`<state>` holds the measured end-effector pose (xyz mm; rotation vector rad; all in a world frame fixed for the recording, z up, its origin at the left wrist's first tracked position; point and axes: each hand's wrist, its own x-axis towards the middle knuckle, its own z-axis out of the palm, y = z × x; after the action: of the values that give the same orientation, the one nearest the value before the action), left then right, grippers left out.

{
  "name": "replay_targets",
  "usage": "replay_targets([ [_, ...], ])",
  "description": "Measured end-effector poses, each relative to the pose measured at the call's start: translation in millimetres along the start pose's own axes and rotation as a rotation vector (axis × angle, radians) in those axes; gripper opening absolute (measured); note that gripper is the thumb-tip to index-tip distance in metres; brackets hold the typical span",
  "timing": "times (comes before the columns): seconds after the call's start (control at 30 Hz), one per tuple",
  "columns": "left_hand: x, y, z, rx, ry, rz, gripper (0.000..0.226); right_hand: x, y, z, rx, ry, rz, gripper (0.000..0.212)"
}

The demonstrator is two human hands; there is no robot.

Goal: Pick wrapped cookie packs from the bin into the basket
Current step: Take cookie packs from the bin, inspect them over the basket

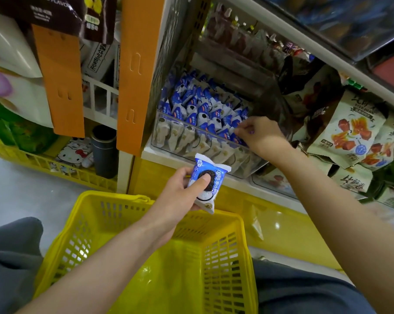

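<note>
- The left hand (180, 193) is gripping 1 blue-and-white foil-wrapped cookie pack (208, 181), with the thumb pressing across its face and the fingers curling behind it.
- That pack is hanging just in front of the clear rectangular plastic bin (187, 123), above the far rim of the yellow slotted plastic basket (114, 197), which is sitting below the bin.
- The right hand (262, 135) is reaching into the bin's right front corner. Its fingertips (238, 131) are pinching the front-corner pack (233, 137) among the heap of matching packs (198, 105).
- The held pack is probably better travelling away from the bin, well inside the basket, before the left fingers spread.
- The right hand is probably safest lifting straight above the bin's front wall while pinching only 1 wrapper, so neighbouring packs are not spilling.
</note>
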<state>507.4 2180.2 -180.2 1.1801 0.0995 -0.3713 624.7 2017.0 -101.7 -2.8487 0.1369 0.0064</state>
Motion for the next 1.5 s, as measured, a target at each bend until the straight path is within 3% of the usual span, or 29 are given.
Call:
replay_targets([
  [0.1, 1.1, -5.5, -1.3, 0.048, 0.039, -0.020, 0.017, -38.4, -2.2, 4.5, 0.160, 0.294, -0.281, 0.014],
  [0.17, 2.3, -9.7, -1.6, 0.065, 0.058, -0.020, 0.014, -65.5, 0.4, 10.0, 0.295, 0.319, -0.431, 0.011],
  [0.23, 2.8, -14.6, -2.3, 0.080, 0.067, -0.012, 0.013, -87.1, 7.1, 21.8, 0.357, 0.250, -0.456, 0.009],
  [0.43, 0.8, -30.8, -3.2, 0.137, 0.031, -0.030, 0.023, -118.8, 27.7, 68.6, 0.660, -0.178, -0.109, 0.009],
  [0.63, 3.6, -41.8, -0.3, 0.325, 0.008, 0.052, 0.021, -125.0, 34.9, 85.8, 1.001, -0.251, 0.059, 0.015],
  [0.73, 4.8, -44.8, -0.3, 0.326, 0.041, 0.071, 0.011, -124.7, 32.7, 92.7, 1.008, -0.258, 0.090, 0.019],
  [0.93, 7.0, -47.5, -1.5, 0.315, 0.077, 0.039, 0.013, -124.5, 29.9, 99.7, 0.959, -0.191, -0.036, 0.010],
  [1.03, 5.8, -46.3, -2.7, 0.331, 0.079, 0.014, 0.018, -127.2, 30.8, 101.5, 0.953, -0.167, -0.070, 0.016],
  [1.27, 2.9, -48.3, -2.9, 0.259, 0.076, -0.094, 0.021, -136.4, 35.5, 104.7, 0.537, 0.063, -0.411, 0.002],
  [1.37, 4.4, -48.3, -3.7, 0.183, 0.062, -0.158, 0.018, -137.4, 33.9, 105.7, 0.590, 0.081, -0.335, 0.006],
  [1.5, 2.3, -47.3, -4.6, 0.205, 0.017, -0.154, 0.018, -129.9, 31.5, 102.8, 0.871, 0.063, -0.023, 0.016],
])
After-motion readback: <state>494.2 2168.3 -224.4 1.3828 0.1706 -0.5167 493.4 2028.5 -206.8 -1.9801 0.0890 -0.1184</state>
